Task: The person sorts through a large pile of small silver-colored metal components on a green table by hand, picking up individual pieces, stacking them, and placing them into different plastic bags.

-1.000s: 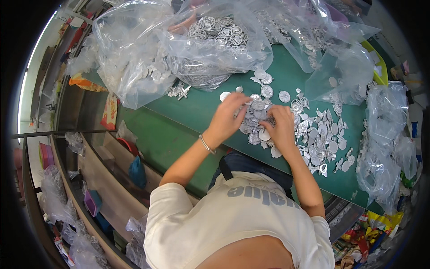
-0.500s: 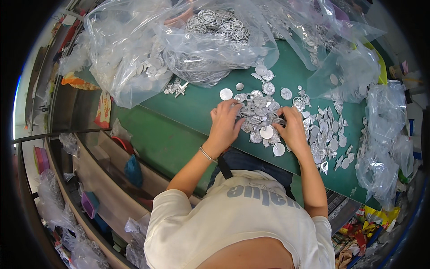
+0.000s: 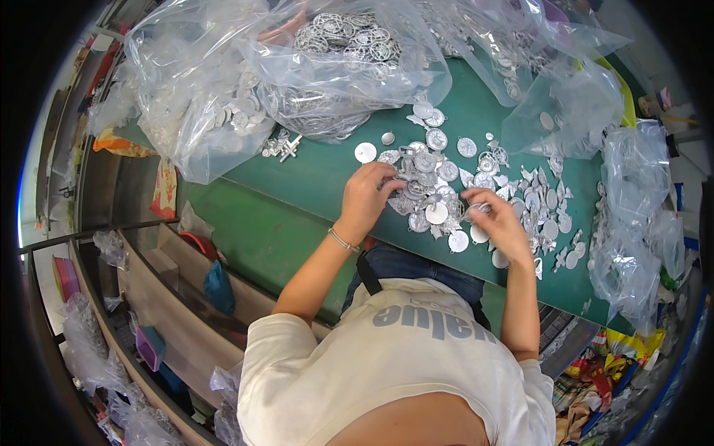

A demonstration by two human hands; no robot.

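Observation:
A heap of silver-coloured round medallions lies on the green table, some plain discs, some patterned. At the heap's left edge is my left hand, its thumb and fingertips closed together against the pieces; whatever sits between them is too small to make out. My right hand is just right of the heap, thumb and fingers pinched on a silver medallion that they partly cover. Farther right, a second spread of silver pieces includes discs and pointed shapes.
A clear plastic bag full of openwork medallions stands at the back, with another bag of discs to its left. Small silver crosses lie before them. Crumpled clear bags line the table's right side. Shelving stands at the left.
My right hand has moved right and slightly nearer, away from the heap, with a medallion in its fingers. My left hand stays at the heap's left edge. The view has shifted slightly.

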